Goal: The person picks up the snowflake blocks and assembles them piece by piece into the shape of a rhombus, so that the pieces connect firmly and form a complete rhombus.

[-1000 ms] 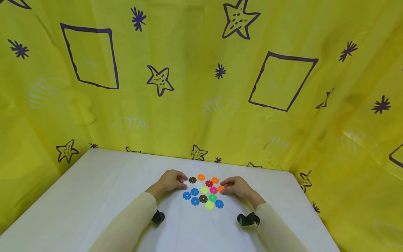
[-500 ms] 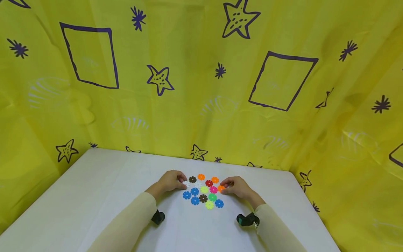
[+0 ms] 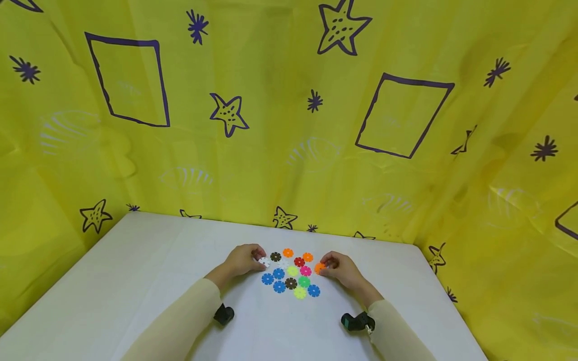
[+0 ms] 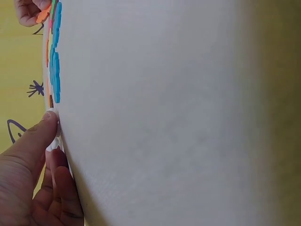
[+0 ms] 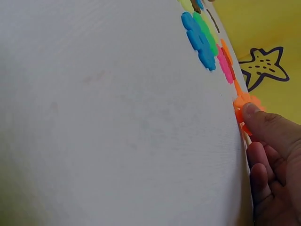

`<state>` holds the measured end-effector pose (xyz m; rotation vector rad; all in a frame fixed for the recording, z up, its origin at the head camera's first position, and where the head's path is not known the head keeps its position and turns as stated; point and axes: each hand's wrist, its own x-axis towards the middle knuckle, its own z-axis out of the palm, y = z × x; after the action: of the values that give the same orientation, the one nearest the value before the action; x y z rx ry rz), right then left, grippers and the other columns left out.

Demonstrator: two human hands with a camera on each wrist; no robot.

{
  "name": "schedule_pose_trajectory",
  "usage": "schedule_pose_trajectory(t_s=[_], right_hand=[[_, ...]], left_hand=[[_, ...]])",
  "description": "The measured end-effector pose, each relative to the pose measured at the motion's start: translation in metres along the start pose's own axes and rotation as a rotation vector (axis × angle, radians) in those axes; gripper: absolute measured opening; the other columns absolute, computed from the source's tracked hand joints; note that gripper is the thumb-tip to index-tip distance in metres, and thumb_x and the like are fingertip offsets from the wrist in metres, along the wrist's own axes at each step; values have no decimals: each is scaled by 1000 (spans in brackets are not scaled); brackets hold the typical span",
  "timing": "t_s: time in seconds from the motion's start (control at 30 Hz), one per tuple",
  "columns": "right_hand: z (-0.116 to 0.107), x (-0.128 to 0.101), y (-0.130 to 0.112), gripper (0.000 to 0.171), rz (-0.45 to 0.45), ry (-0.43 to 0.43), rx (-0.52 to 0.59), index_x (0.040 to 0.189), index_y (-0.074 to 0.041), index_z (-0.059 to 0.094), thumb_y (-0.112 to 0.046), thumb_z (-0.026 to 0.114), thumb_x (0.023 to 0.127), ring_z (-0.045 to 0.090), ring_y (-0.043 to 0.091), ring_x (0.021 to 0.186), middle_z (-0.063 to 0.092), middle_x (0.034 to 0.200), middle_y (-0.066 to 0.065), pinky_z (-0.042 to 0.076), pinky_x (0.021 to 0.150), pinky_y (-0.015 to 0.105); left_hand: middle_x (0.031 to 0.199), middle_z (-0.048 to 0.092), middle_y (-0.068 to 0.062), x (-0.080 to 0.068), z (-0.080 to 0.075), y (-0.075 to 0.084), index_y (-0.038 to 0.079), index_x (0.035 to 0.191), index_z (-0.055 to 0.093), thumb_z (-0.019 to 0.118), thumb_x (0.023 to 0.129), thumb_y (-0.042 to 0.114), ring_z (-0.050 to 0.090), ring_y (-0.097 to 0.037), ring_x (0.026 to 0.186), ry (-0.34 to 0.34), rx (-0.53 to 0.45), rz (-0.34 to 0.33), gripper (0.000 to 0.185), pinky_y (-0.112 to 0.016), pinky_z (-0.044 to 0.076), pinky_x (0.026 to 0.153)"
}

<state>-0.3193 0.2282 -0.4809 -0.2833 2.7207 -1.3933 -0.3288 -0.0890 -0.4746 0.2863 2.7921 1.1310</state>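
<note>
Left hand (image 3: 244, 259) pinches a white disc (image 3: 264, 262), right hand (image 3: 342, 268) an orange disc (image 3: 319, 268), respectively left and right of multicoloured discs (image 3: 279, 287).

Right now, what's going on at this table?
A person is handling small notched discs with both bare hands. The left hand pinches a white disc; the right hand pinches an orange disc, tipped up. The other discs, in mixed colours, lie between the hands on the white table. The two held discs are apart.
</note>
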Motion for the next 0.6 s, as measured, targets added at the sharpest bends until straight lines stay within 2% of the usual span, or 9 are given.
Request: schedule_pose_trajectory(t_s=[0.17,0.5,0.6], right_hand=[[-1,-3,6,23,-3,14,86,106,-4,69,-6,76,84,52,18,80,63,90,4,47,68,19],[-2,-10,10,15,11,33,72,102,-5,72,-8,74,87,54,17,83,67,92,1,48,74,22],[-1,-12,11,15,8,39,65,102,-6,72,-9,74,87,55,16,84,68,93,1,49,77,23]], left_hand=[[84,58,1,-2,0,-2,14,99,71,77,86,20,51,-16,82,13,-18,-15,16,-30,46,77],[86,63,1,-9,-1,-4,11,100,74,71,91,22,53,-16,85,27,-25,-25,15,-32,49,79],[87,63,0,-12,-1,-5,8,100,74,71,91,21,53,-16,83,47,-61,-31,16,-29,50,75]])
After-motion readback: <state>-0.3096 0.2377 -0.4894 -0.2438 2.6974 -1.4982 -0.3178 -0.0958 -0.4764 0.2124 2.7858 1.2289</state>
